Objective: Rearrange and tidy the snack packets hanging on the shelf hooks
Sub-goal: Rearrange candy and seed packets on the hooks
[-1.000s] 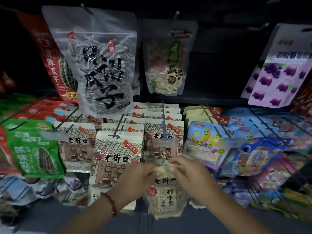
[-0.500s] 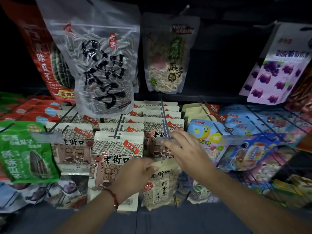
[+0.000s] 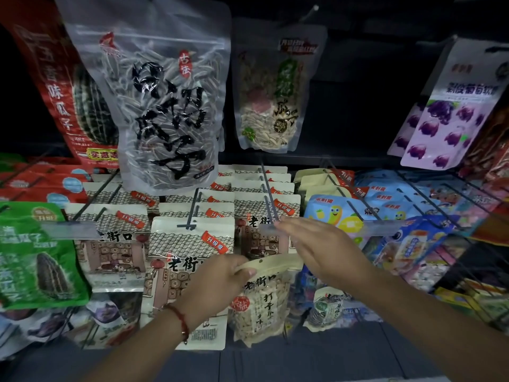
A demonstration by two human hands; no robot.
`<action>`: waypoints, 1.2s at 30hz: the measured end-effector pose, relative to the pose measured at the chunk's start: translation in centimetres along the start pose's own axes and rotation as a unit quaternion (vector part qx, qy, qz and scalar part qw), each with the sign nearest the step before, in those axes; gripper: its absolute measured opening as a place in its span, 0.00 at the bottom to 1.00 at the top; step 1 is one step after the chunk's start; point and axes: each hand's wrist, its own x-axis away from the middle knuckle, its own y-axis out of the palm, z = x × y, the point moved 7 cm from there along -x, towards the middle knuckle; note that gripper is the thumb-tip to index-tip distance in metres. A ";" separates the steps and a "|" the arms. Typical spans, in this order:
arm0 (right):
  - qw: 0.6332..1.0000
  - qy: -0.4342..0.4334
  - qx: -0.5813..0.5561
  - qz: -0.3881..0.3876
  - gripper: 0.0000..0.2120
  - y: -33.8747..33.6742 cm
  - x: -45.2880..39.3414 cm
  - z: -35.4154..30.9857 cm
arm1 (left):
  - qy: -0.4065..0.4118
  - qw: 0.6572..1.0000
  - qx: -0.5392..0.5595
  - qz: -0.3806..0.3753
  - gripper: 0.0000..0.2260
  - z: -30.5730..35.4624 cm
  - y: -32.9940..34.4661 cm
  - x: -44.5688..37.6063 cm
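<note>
Right hand lets go and reaches for the hook

The left hand (image 3: 220, 282) alone now pinches the seed packet (image 3: 261, 296) by its top, low in front of the rows; the right hand (image 3: 322, 252), fingers straight, has risen to the hook (image 3: 268, 199), probably to rehang it.

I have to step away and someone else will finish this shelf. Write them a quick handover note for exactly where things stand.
Left hand: pinches the top edge of a cream seed packet, off any hook, in front of the lower row.
Right hand: open, holding nothing, fingers stretched to the tip of the middle hook and its clear price tag.
Done: the rows of roof-print packets hang on their hooks.
Left: get the cream packet's punched hole onto a hook; the middle one looks likely. Then straighten the fronts.
</note>
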 end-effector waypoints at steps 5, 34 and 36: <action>0.940 0.208 -0.264 0.061 0.13 -0.5 -0.7 1.9 | 0.015 1.000 0.007 0.004 0.10 1.1 -0.3 -1.7; 0.897 0.274 -0.326 0.118 0.15 2.2 0.5 2.5 | 0.091 0.955 -0.203 0.196 0.08 3.2 -1.6 -7.0; 0.898 0.274 -0.323 0.117 0.12 2.3 0.6 2.6 | 0.114 0.947 -0.220 0.204 0.08 2.8 -1.3 -7.5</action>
